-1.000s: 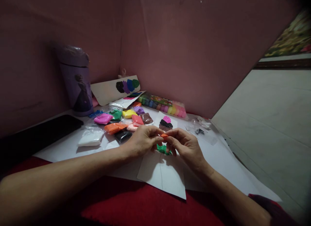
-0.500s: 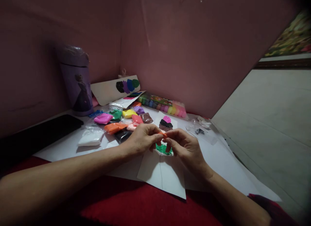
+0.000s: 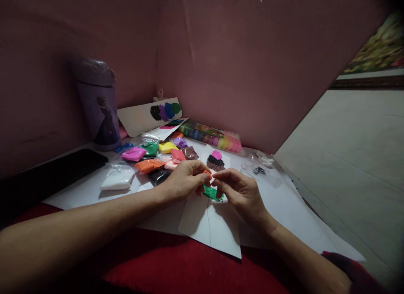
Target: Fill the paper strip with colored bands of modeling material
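Left hand [image 3: 185,179] pinching small orange lump [image 3: 207,173], right hand [image 3: 243,193] curled, hold unclear, rough green patch [image 3: 213,193] on white paper [image 3: 219,231]

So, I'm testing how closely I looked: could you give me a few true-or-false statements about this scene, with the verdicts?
1. The left hand pinches a bit of orange clay. True.
2. The purple cup stands right of the yellow packet. False: the purple cup stands left of it.
3. The right hand lies flat on the paper. False: the right hand is curled above the paper, beside the orange clay.
4. The green patch is nearer the person than the pink patch. True.
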A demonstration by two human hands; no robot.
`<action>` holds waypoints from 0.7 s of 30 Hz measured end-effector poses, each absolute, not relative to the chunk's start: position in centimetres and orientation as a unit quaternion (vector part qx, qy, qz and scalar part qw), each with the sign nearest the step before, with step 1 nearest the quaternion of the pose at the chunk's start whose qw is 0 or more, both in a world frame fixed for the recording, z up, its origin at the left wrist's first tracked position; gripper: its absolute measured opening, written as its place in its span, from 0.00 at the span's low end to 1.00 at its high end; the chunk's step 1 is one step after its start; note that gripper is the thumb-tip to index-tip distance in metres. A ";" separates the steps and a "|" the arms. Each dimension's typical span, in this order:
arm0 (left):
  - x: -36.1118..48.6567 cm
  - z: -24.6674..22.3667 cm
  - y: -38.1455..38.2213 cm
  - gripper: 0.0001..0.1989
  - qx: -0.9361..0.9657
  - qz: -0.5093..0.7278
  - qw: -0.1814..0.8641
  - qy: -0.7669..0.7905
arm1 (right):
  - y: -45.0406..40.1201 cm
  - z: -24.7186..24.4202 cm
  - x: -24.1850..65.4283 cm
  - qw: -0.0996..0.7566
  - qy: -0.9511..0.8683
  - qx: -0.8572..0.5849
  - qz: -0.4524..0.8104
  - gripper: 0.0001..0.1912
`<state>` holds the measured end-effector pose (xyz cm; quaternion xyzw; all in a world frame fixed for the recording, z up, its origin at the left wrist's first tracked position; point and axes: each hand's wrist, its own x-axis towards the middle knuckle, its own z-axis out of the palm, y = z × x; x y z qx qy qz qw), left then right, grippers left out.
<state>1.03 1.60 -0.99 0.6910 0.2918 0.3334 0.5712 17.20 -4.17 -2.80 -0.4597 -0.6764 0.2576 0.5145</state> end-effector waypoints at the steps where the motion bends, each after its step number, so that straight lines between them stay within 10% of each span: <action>1: 1.0 -0.9 1.6 0.05 0.688 0.338 0.574 0.290 | -4.2 -2.8 17.2 0.512 -0.679 -0.463 0.251 0.04; 21: 1.0 -2.0 1.7 0.05 0.718 0.338 0.552 0.257 | -4.4 -2.3 17.2 0.411 -0.714 -0.527 0.208 0.11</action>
